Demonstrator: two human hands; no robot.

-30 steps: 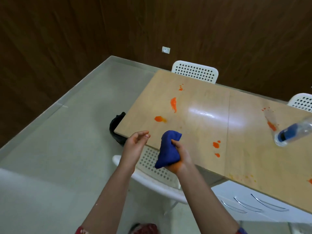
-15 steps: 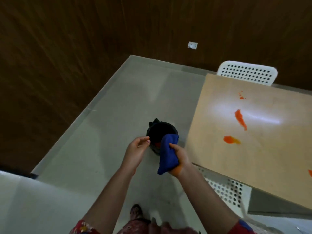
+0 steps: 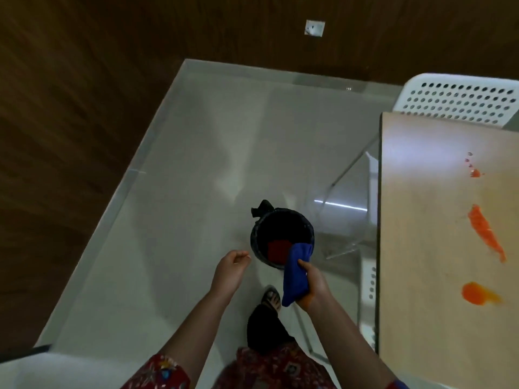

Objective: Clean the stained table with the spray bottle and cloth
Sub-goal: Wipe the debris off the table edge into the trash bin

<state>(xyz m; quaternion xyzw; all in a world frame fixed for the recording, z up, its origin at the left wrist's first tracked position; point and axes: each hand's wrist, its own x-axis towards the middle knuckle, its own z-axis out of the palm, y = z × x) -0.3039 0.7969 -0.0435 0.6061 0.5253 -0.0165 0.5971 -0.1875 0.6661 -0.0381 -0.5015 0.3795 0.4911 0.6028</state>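
- Right hand [image 3: 313,280] raised over the floor [image 3: 182,192], fingers [image 3: 303,263] clenched round a bunched blue cloth [image 3: 295,273].
- Cloth hangs from the grip. Its upper end overlaps the near rim of a black bin [image 3: 255,244] in this view; cannot tell if the two touch.
- Bin stands on the floor, just off the surface's left edge, lined with a dark bag. Something red [image 3: 276,249] lies inside.
- Left hand [image 3: 230,269] beside the bin, apart from the cloth. Fingers [image 3: 241,254] loosely curled, thumb near the forefinger tip, nothing seen in them.
- Wooden surface [image 3: 421,248] along the right side, with orange stains: a long streak [image 3: 486,231], a round blot [image 3: 477,293] nearer the person, small specks [image 3: 474,172] farther off.
- White perforated chair [image 3: 460,102] at the surface's far end.
- Sandalled foot [image 3: 271,297] on the floor below the cloth.
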